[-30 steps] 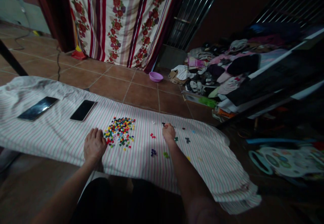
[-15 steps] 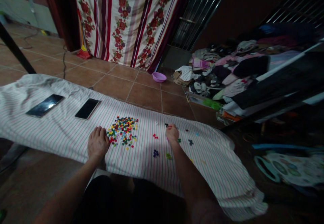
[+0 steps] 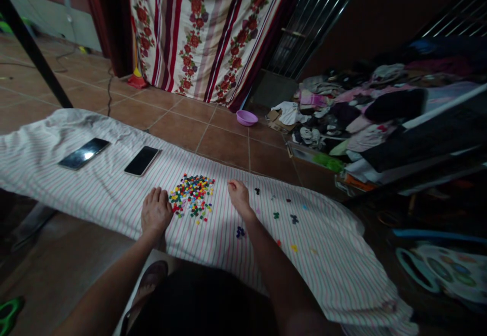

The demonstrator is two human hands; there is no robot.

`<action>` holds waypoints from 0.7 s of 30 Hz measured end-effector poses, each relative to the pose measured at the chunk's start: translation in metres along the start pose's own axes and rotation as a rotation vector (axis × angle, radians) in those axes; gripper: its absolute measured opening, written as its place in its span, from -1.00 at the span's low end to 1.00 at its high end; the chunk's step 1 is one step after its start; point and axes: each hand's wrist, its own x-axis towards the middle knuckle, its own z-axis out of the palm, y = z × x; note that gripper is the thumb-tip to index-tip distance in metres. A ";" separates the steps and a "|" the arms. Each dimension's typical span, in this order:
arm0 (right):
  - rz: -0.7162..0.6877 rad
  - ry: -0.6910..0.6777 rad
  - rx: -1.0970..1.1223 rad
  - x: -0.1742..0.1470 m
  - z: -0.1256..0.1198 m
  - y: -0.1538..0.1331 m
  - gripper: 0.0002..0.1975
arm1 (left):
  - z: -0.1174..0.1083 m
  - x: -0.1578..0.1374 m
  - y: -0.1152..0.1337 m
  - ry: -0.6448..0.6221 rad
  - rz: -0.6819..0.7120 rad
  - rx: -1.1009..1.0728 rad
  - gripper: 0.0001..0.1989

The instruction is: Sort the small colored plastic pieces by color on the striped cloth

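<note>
A heap of small multicoloured pieces (image 3: 194,194), perhaps beads, lies on a striped cloth (image 3: 224,247). My left hand (image 3: 157,212) rests flat on the cloth, its fingertips at the heap's left edge. To the right of the heap, my right hand (image 3: 240,196) has its thumb and fingers pinched together; anything between them is too small to make out. Small same-coloured groups sit farther right: black pieces (image 3: 257,191), green pieces (image 3: 276,215), grey pieces (image 3: 294,219), dark blue pieces (image 3: 240,232) and yellow pieces (image 3: 294,248). My right forearm covers part of this area.
Two phones, one with a shiny screen (image 3: 84,153) and one dark (image 3: 142,161), lie on the cloth at left. Beyond are a tiled floor (image 3: 224,146), a purple basin (image 3: 247,118) and a floral curtain (image 3: 198,32). Piled clothes (image 3: 342,108) stand at right.
My right hand has moved left from beside the black pieces to near the heap's right side. My left hand stays by the heap. The whole view has shifted slightly.
</note>
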 end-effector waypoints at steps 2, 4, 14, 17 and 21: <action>-0.065 -0.062 0.027 0.000 0.011 -0.014 -0.75 | 0.000 0.000 0.000 0.002 -0.007 -0.016 -0.61; -0.112 -0.103 0.037 0.002 0.021 -0.027 -0.74 | 0.001 0.000 0.000 0.012 -0.008 -0.022 -0.61; -0.086 -0.183 -0.088 0.016 0.049 -0.059 -0.69 | 0.001 0.000 0.001 0.019 0.008 0.017 -0.60; -0.067 -0.199 -0.096 0.015 0.052 -0.059 -0.69 | 0.001 0.000 0.001 0.024 0.002 0.003 -0.61; -0.074 -0.184 -0.097 0.011 0.053 -0.057 -0.70 | 0.001 0.001 0.002 0.024 -0.014 -0.023 -0.62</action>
